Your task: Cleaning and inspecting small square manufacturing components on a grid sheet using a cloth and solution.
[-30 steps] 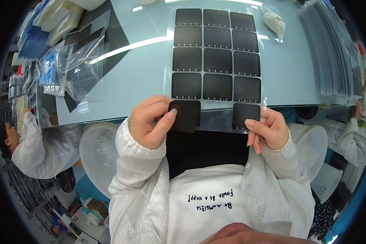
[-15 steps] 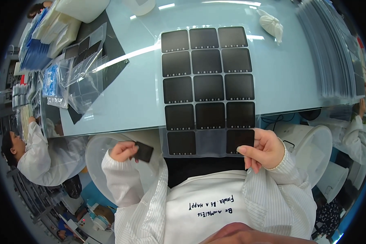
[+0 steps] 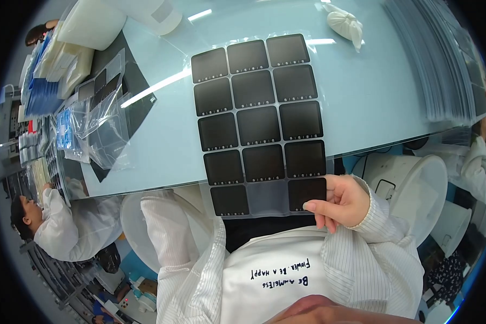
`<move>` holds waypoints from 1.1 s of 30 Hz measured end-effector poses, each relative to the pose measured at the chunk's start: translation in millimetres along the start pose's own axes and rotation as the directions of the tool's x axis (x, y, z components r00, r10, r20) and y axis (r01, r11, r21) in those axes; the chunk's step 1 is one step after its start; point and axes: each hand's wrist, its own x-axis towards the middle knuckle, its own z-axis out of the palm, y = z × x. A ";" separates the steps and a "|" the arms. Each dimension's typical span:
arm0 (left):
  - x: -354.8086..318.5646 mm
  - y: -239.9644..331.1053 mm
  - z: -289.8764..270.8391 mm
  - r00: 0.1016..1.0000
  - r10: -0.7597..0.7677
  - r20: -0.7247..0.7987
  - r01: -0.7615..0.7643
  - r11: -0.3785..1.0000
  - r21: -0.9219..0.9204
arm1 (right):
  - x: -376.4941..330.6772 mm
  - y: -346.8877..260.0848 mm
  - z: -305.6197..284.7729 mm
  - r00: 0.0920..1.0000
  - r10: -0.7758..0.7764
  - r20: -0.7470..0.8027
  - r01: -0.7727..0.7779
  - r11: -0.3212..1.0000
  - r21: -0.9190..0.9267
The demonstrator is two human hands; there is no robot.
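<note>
A clear plastic pocket sheet [image 3: 268,201] lies on the table and hangs over its front edge. Dark rectangular cards [image 3: 258,125] with rows of small white marks fill its pockets, three across. Only the bottom middle pocket holds no card. My right hand [image 3: 346,202] is closed on the sheet's lower right corner, thumb on top over the corner card [image 3: 307,194] and fingers beneath. Of my left arm just the striped sleeve [image 3: 170,229] shows, over a white bin; the hand is hidden.
Stacked clear sheets [image 3: 434,65] stand on the right of the glass-topped table [image 3: 162,124]. A tied white pouch [image 3: 344,24] lies at the back. Plastic sleeves [image 3: 105,116] cover the left side. White bins [image 3: 410,186] flank my lap, and a co-worker [image 3: 65,221] sits at left.
My left hand, which held a small dark card, has gone out of sight. The view has shifted, so the sheet appears farther left and slightly tilted. My right hand keeps its hold.
</note>
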 end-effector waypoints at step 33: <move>18.6 104.8 -166.6 0.108 0.351 -0.930 0.327 0.871 0.367 | 26.0 3.5 11.1 0.710 -0.500 -0.496 0.491 0.856 -0.160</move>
